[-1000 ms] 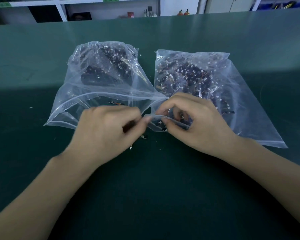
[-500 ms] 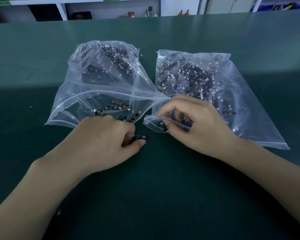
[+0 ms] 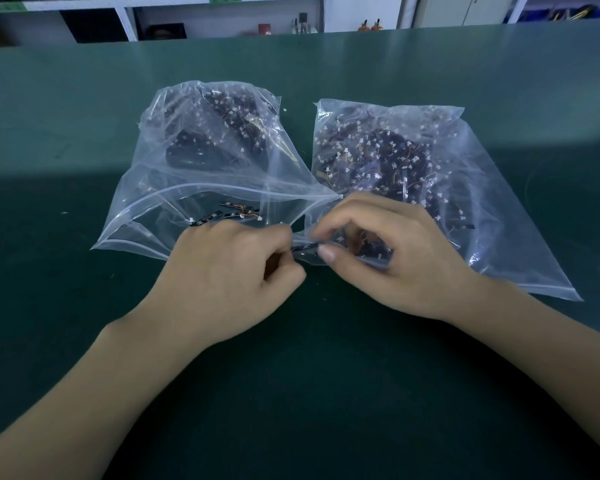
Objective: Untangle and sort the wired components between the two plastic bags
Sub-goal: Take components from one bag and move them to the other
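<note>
Your two hands meet over one dark wired component at the mouth of the right-hand bag.

Your left hand and right hand both pinch the small dark component, which lies between them with its long axis running left to right, just at the open lip of the right bag. Neither hand is nearer; each has an end. The left bag gapes open just beyond your left knuckles, a few sorted pieces lying loose inside its mouth. The tangled mass fills the right bag behind your right fingers. Plastic folds crowd the grip, and wires may snag, on the green worktop.
</note>
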